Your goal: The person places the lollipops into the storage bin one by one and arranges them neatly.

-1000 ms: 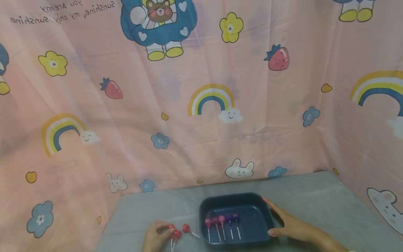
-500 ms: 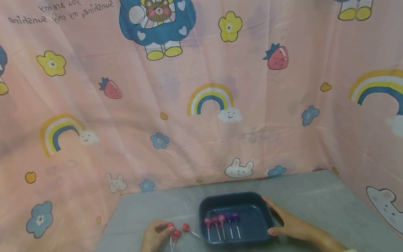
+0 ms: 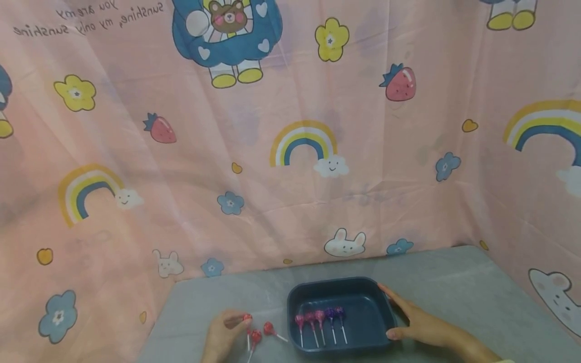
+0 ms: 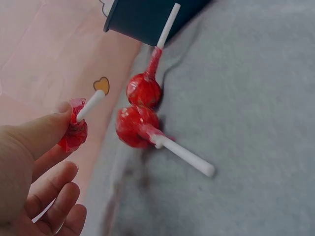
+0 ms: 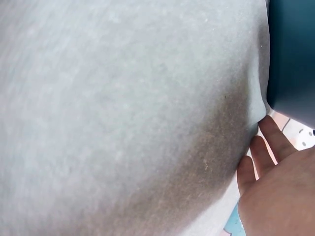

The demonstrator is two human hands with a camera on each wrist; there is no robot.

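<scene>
My left hand (image 3: 220,335) pinches a red-wrapped lollipop (image 4: 74,130) between thumb and forefinger, its white stick pointing away from the palm in the left wrist view. Two more red lollipops lie on the table beside this hand: one (image 3: 256,336) close by, another (image 3: 269,328) nearer the tray. With its thumb and forefinger spread along the right end, my right hand (image 3: 419,325) touches a dark blue tray (image 3: 369,312). Inside the tray, pink lollipops (image 3: 320,316) and purple lollipops (image 3: 330,313) lie in a row, sticks toward me.
A grey cloth-like surface covers the table (image 3: 454,282). Behind and to the right hangs a pink printed curtain (image 3: 195,151), close to the table's back edge. In the right wrist view, the tray's outer wall (image 5: 295,59) stands beside the fingers.
My left hand has risen slightly, lifting one red lollipop up from beside the others. The right hand and the tray have stayed in place.
</scene>
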